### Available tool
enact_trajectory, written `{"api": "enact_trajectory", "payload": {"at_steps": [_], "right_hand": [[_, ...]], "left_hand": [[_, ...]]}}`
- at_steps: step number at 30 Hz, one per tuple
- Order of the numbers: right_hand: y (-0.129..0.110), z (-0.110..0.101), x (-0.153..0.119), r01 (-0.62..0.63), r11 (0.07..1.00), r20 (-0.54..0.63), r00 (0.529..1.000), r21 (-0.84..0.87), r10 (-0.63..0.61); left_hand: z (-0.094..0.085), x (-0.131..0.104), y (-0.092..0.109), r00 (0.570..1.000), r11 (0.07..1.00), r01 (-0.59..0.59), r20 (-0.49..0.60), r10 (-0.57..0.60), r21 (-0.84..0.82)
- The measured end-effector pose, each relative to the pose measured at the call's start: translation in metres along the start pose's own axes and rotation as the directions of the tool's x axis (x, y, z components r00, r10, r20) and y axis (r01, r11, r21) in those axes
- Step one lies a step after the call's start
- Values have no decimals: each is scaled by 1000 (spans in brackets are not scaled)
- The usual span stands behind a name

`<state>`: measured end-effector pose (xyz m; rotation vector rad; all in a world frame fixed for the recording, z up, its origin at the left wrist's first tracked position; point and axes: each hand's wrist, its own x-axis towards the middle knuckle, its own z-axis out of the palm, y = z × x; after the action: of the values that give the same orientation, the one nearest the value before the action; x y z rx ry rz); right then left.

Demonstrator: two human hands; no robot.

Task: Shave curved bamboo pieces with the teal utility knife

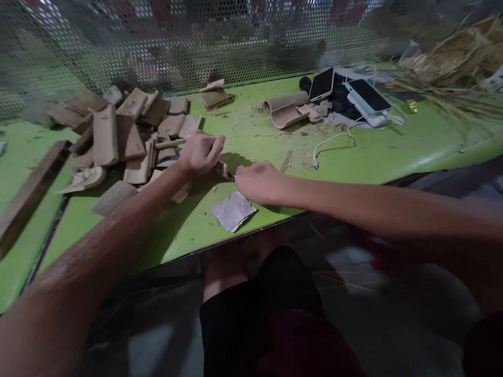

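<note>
On the green table [237, 127], my left hand [201, 153] is closed beside a pile of split bamboo pieces [106, 135]. A small curved bamboo piece [223, 169] shows just below its fingers, between my two hands. My right hand [258, 182] is closed too, its fingertips close to the end of that piece; what they hold is hidden. A square of grey paper, perhaps sandpaper [234, 211], lies at the table's front edge, just below my right hand.
A wooden bar [26, 198] lies at the left. Behind my right hand are curved bamboo halves [286, 109], two phones [323, 83] and a white cable [335, 137]. Dry straw [461, 64] sits at the back right, and a perforated metal panel [200, 36] stands behind.
</note>
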<state>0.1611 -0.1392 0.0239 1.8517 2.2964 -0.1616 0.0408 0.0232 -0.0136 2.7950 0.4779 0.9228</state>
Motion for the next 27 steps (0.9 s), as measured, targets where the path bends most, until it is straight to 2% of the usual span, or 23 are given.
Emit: {"api": "enact_trajectory", "payload": {"at_steps": [4, 7, 13, 17, 23, 27], "right_hand": [[-14, 3, -3, -88, 996, -45, 995, 16, 89], [-20, 1, -2, -137, 990, -11, 990, 44, 137], [-14, -16, 4, -83, 995, 103, 992, 48, 77], [-14, -22, 8, -75, 997, 148, 987, 31, 70], [-15, -13, 5, -109, 993, 93, 990, 41, 105], [-12, -6, 4, -94, 993, 35, 995, 68, 92]], "left_hand": [[0, -1, 0, 1000, 1000, -9, -5, 9, 13], [0, -2, 3, 1000, 999, -10, -24, 11, 44], [1, 0, 3, 992, 985, -125, 1, 126, 119], [-3, 0, 10, 992, 973, -123, 12, 123, 193], [-10, 1, 31, 976, 911, -188, -34, 215, 367], [-12, 2, 36, 967, 871, -211, -38, 254, 444]]}}
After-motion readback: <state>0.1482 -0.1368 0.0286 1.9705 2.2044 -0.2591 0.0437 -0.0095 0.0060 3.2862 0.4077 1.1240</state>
